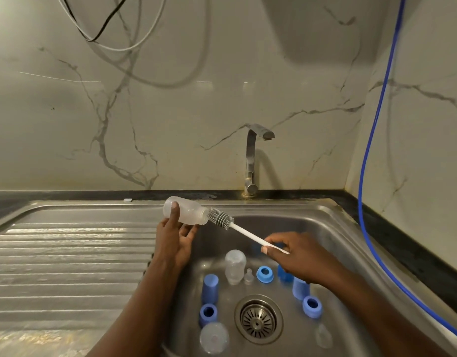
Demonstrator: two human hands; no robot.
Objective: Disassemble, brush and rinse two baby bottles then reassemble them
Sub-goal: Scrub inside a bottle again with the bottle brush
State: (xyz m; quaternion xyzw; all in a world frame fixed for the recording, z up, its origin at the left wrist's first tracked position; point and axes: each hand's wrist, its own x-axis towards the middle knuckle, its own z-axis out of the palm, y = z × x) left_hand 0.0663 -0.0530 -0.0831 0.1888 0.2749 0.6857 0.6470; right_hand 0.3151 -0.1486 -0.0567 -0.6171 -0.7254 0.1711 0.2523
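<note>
My left hand grips a clear baby bottle lying sideways above the sink's left rim, mouth pointing right. My right hand pinches the white handle of a bottle brush. Its grey bristle head sits just outside the bottle's mouth. A second clear bottle stands in the sink basin. Around it lie blue caps, blue collar rings and clear teats.
A steel tap stands behind the basin, with no water running from it. The drain strainer sits at the basin's middle. A ribbed draining board spreads to the left. A blue hose hangs down the right wall.
</note>
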